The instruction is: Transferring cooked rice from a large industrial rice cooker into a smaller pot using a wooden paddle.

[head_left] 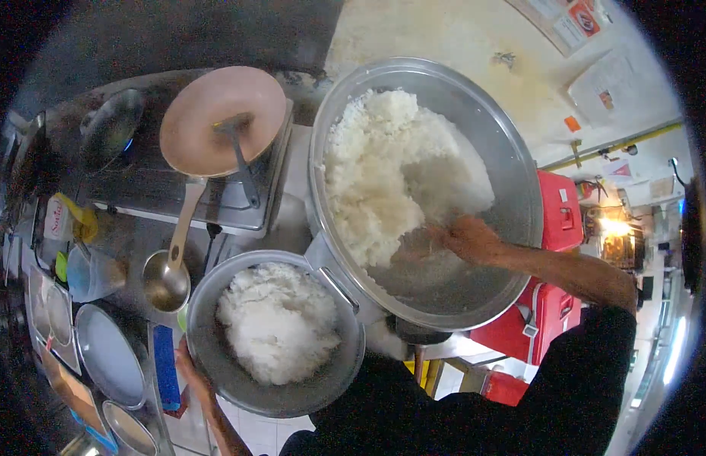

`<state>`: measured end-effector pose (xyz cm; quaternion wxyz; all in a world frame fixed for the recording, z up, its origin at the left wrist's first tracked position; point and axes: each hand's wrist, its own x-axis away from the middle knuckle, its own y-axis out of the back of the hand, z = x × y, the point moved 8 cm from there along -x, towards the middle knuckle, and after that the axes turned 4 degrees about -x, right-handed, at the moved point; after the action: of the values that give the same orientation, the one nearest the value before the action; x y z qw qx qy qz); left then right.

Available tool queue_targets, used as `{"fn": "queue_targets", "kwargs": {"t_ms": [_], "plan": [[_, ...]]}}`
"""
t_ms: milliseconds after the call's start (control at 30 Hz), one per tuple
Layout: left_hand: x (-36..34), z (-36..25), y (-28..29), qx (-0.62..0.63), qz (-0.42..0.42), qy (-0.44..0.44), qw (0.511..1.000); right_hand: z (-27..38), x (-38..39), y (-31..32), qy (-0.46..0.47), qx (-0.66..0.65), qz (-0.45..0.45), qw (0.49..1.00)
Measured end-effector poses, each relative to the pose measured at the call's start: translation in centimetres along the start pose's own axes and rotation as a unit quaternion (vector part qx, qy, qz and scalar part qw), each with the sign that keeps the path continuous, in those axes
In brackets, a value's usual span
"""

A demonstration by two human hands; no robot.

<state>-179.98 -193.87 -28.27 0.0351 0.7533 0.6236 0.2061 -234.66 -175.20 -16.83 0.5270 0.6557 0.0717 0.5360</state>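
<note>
I'm in a kitchen, as the cookware around me shows: a pink pan (193, 114) with a dark spatula (239, 166) in it at the stove (159, 211), a darker pan (110, 125) beside a blue, flame-like glow (129, 144), and two metal pots, one large (509, 167), one smaller (311, 386), heaped with what looks like white rice (379, 144). The large one's breadth suggests professional cooking rather than a home.

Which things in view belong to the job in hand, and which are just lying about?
In the job:
large metal pot, right hand inside it
smaller metal pot, left hand at its side
white rice in both pots

Apparently just lying about:
pink pan
dark spatula in that pan
red boxes
</note>
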Motion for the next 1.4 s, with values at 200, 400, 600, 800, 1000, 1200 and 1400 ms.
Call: {"fn": "queue_targets", "kwargs": {"t_ms": [200,400,600,800,1000,1200,1400], "plan": [[0.5,-0.2,0.3,-0.013,-0.021,-0.011,1.000,-1.0,1.4,2.4,0.014,-0.084,0.046,0.995],[0.2,-0.3,0.3,-0.054,0.008,-0.050,0.997,-3.8,4.8,5.0,0.021,-0.210,-0.031,0.977],[0.2,1.2,0.4,0.052,0.020,-0.044,0.998,-5.4,10.1,7.8,-0.006,-0.260,-0.135,0.956],[-1.0,3.8,-0.3,0.195,0.047,0.021,0.979,-2.5,15.8,9.0,0.008,-0.174,-0.174,0.969],[1.8,1.3,2.2,0.152,-0.025,-0.033,0.987,9.7,19.3,6.9,0.045,-0.127,-0.127,0.983],[6.6,1.9,4.7,0.244,-0.040,0.044,0.968,26.4,13.8,-10.4,0.189,0.160,-0.211,0.946],[7.8,2.2,4.6,0.246,-0.019,0.008,0.969,20.1,14.4,-12.0,0.193,0.028,-0.293,0.936]]}}
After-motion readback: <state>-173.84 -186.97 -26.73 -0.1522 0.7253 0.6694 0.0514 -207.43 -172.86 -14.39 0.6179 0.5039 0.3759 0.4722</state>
